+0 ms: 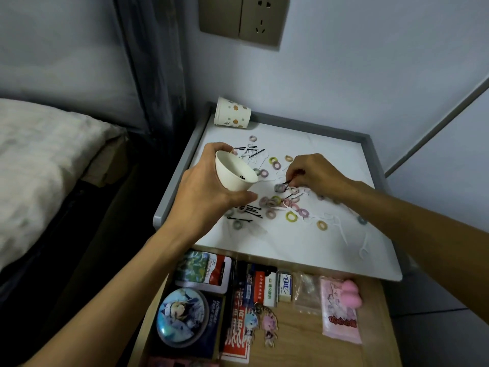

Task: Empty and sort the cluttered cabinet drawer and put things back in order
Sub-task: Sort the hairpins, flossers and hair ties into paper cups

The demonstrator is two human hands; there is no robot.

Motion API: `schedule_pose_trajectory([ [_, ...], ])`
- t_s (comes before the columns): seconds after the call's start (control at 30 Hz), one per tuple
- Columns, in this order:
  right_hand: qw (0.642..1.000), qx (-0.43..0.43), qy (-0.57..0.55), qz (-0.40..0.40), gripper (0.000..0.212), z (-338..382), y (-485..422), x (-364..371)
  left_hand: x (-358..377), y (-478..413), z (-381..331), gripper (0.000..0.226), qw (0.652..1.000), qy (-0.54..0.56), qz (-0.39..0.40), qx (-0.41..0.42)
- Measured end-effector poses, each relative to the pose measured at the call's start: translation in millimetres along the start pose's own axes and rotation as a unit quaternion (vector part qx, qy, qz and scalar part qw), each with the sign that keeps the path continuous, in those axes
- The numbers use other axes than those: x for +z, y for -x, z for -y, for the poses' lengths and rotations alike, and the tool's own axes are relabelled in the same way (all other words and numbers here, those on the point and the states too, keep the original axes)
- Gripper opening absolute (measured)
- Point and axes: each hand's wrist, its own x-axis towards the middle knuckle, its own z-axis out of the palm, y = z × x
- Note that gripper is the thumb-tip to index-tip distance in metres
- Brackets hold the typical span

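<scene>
In the head view, my left hand [209, 193] grips a white paper cup [232, 172], tilted over the cabinet top [330, 154] (something small and dark lies inside). My right hand [315, 172] pinches a black hairpin [288, 183] among scattered hair ties [291, 215]; the open drawer [291, 340] is just below

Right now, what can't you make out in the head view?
All head view.
- White cup in left hand: dark speck inside, too small to name.
- Spotted cup on its side: inside hidden by its own wall.
- Black pins: some covered by the left hand.
- Drawer: near end cut off by bottom edge.
- Right hand pinches a thin dark piece; fingers hide most of it.
</scene>
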Motion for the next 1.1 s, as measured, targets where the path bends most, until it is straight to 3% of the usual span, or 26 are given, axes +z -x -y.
schedule_pose_trajectory([
  [0.2, 0.998, 0.015, 0.042, 0.033, 0.006, -1, 2, 0, 1, 1, -2, 0.077, 1.000, -0.003, 0.001, 0.005],
  [0.33, 0.997, 0.057, 0.009, -0.042, 0.001, -3, 6, -16, 0, 1, -1, 0.078, 1.000, -0.013, 0.000, 0.004],
  [0.5, 0.987, -0.001, -0.103, -0.125, 0.011, 41, 10, -57, 4, 2, 0, 0.079, 0.999, -0.034, 0.003, 0.004],
  [0.6, 0.983, -0.074, -0.150, -0.071, 0.013, 92, 14, -72, 9, 1, 2, 0.081, 0.998, -0.057, 0.002, 0.002],
  [0.73, 0.982, -0.175, -0.068, 0.018, 0.016, 133, 15, -61, 12, 1, 4, 0.081, 0.999, -0.051, 0.005, 0.003],
  [0.8, 0.979, -0.193, -0.060, 0.019, 0.018, 136, 15, -57, 12, 0, 3, 0.081, 0.999, -0.050, 0.003, 0.006],
  [0.93, 0.977, -0.097, -0.185, -0.048, 0.009, 109, 13, -64, 10, 0, 3, 0.081, 0.999, -0.050, -0.004, -0.002],
  [1.0, 0.988, -0.039, -0.137, -0.056, 0.008, 78, 9, -57, 9, 1, 3, 0.081, 0.999, -0.049, -0.002, -0.003],
  [1.1, 0.999, 0.017, -0.003, 0.028, 0.017, 37, 11, -29, 9, 1, 2, 0.081, 0.999, -0.046, -0.002, -0.007],
])
